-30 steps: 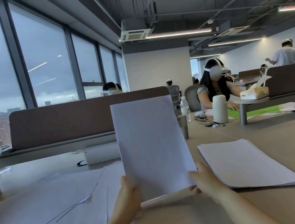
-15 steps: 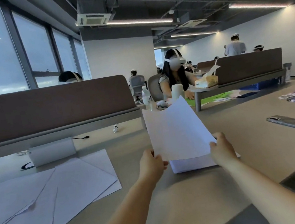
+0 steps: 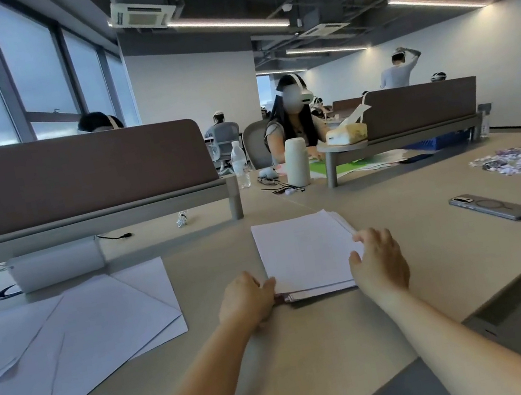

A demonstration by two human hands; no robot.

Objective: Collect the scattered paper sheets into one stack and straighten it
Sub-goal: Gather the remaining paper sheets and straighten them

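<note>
Head view: the stack (image 3: 307, 251) lies flat on the desk (image 3: 439, 270), long axis running away from the person. Left hand (image 3: 247, 299) touches its near-left corner, fingers curled against the edge; right hand (image 3: 380, 261) rests on its right edge, fingers spread, gripping nothing. Loose sheets (image 3: 99, 316) lie overlapped well left of the stack, nearer the left hand. Judgement: the next reach goes leftward. The stack's right edges look fanned.
</note>
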